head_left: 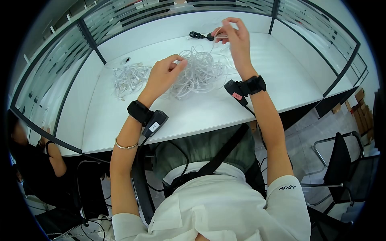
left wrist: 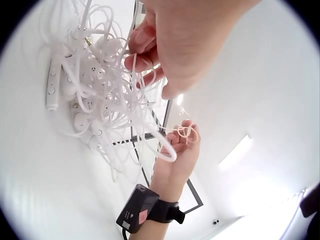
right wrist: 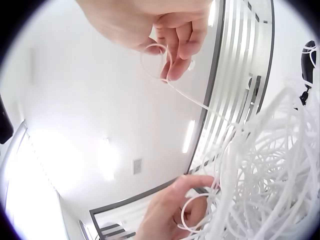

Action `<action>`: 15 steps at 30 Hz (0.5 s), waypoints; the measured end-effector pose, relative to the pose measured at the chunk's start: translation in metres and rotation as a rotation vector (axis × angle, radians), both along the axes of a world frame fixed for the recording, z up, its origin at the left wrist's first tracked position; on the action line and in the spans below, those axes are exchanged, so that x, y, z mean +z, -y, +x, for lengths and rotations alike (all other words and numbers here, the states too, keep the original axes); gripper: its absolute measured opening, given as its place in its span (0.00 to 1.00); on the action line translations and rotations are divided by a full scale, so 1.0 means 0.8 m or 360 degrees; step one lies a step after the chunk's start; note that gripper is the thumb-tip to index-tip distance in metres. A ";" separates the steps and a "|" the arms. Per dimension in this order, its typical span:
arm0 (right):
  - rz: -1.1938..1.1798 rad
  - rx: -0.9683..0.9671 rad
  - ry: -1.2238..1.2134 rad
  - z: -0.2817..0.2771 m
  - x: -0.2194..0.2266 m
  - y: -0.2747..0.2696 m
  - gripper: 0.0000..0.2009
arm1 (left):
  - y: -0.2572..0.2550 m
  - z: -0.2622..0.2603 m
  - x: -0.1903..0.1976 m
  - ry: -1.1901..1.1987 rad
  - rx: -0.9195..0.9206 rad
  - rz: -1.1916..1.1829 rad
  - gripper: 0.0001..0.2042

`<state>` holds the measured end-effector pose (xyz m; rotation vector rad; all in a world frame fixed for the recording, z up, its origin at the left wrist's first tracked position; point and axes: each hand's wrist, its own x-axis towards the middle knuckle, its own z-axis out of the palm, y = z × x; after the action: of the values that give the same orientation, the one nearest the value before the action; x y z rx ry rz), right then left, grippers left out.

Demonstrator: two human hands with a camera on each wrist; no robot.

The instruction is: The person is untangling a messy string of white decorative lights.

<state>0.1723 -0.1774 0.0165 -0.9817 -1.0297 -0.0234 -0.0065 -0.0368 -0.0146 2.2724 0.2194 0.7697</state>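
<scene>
A large tangled heap of white earphone cables (head_left: 199, 72) lies on the white desk. My left hand (head_left: 165, 74) is at the heap's left edge, its fingers curled round strands of cable, as the left wrist view shows. Raised beyond the heap, my right hand (head_left: 237, 42) pinches a looped white cable (right wrist: 187, 96) that runs down to the heap. Round earbuds and a slim inline control (left wrist: 52, 82) show among the strands in the left wrist view.
A smaller pile of white cables (head_left: 130, 78) lies left of the heap. A black coiled cable (head_left: 197, 35) rests near the back panel. Low partitions with striped glass (head_left: 169, 10) surround the desk. Another person (head_left: 36, 156) sits at far left.
</scene>
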 end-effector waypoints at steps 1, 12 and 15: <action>0.0074 -0.0035 0.0026 0.005 0.002 0.004 0.10 | -0.002 -0.001 0.001 -0.0034 0.0038 0.0161 0.11; 0.0588 -0.0348 -0.0211 0.036 0.017 0.039 0.11 | -0.009 -0.002 -0.001 0.0032 0.0286 0.0572 0.07; 0.0690 -0.0389 -0.0247 0.041 0.019 0.047 0.11 | -0.015 -0.003 0.001 0.0117 0.0467 0.0577 0.04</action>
<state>0.2050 -0.2148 0.0318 -0.6939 -0.7164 -0.3536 -0.0092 -0.0251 -0.0142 2.5781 0.4137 1.1189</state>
